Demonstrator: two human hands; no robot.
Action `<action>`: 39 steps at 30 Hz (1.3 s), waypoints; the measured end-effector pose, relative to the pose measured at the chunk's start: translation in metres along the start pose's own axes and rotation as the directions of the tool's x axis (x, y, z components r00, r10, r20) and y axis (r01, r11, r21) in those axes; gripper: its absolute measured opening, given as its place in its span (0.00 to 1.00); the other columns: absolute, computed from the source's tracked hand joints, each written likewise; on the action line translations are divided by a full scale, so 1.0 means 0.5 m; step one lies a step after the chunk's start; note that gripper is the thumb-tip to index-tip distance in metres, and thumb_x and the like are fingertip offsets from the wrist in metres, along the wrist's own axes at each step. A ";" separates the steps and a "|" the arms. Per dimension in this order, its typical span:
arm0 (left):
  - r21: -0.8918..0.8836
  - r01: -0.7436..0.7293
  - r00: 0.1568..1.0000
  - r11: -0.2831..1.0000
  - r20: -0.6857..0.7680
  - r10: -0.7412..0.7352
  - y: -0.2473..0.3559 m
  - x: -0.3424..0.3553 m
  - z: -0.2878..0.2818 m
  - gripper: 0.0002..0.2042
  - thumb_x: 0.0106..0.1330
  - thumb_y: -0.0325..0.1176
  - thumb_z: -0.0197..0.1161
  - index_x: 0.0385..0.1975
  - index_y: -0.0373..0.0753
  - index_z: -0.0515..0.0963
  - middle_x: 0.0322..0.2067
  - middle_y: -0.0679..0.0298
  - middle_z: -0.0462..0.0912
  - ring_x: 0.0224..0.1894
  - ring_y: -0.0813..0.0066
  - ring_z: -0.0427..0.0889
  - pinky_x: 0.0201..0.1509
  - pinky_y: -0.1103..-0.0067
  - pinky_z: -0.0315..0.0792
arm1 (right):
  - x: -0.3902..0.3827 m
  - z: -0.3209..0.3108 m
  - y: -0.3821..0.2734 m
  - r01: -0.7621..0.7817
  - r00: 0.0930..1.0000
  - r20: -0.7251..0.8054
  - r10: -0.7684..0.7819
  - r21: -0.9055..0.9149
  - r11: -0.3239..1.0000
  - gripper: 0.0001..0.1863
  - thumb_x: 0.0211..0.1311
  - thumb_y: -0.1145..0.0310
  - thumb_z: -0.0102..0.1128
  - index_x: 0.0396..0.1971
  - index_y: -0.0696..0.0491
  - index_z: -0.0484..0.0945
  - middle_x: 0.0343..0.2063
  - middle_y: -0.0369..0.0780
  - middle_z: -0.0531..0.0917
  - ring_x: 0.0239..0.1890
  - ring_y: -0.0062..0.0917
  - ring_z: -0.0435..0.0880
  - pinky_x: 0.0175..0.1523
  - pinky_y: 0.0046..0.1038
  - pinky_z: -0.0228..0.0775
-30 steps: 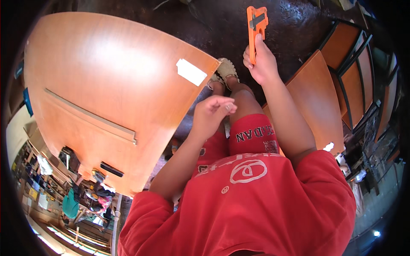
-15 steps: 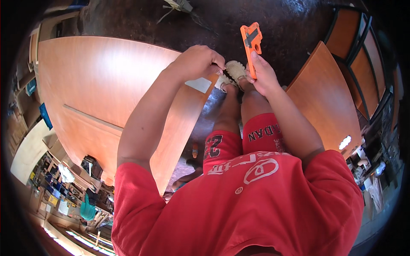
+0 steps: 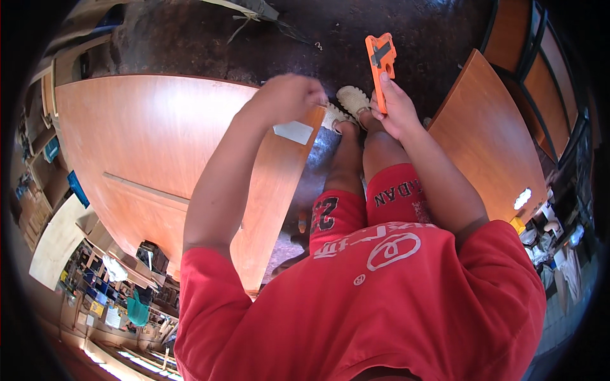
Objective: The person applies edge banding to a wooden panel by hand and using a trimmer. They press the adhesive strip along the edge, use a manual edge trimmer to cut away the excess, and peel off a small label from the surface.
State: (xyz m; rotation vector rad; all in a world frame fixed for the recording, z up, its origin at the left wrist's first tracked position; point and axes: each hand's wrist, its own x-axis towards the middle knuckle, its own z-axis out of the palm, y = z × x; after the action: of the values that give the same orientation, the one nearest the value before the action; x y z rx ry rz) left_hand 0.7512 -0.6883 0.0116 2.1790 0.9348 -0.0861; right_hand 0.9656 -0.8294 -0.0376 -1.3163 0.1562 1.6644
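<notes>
My right hand (image 3: 397,108) grips an orange hand-held edge trimmer (image 3: 384,54), held upright, with a dark flat blade set across its upper part. My left hand (image 3: 289,98) is at the near right corner of a large wood-faced panel (image 3: 171,140) on my left. Its fingers are curled in and blurred by motion; whatever they pinch is hidden. Close to that corner, a pale four-sided patch (image 3: 293,132) shows on the panel. A narrow strip or groove (image 3: 146,189) runs across the panel's face.
To my right stands another wooden panel (image 3: 489,133) with a small bright cut-out. Dark-framed panels (image 3: 527,82) lean behind it. My feet in pale shoes (image 3: 353,100) are on the dark floor between the panels. Shelves with clutter (image 3: 108,298) line the lower left.
My left hand has shifted slightly at the panel corner and is more blurred. The trimmer stays in my right hand, in nearly the same pose. The whole view has moved a little.
</notes>
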 end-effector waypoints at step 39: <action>0.107 -0.224 0.908 0.969 0.384 0.168 0.030 -0.032 -0.009 0.20 0.54 0.43 0.69 0.44 0.41 0.82 0.32 0.60 0.82 0.44 0.61 0.80 0.56 0.66 0.67 | -0.016 0.066 0.005 0.000 0.996 0.088 0.013 -0.151 0.989 0.20 0.69 0.46 0.52 0.30 0.48 0.67 0.18 0.29 0.64 0.18 0.13 0.61 0.22 0.18 0.52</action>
State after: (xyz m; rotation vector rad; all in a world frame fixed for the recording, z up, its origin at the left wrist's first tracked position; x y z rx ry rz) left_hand 0.7480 -0.7017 0.0292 2.2721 0.5030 -0.4691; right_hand 0.9410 -0.8151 -0.0187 -1.3518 -0.0186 1.7648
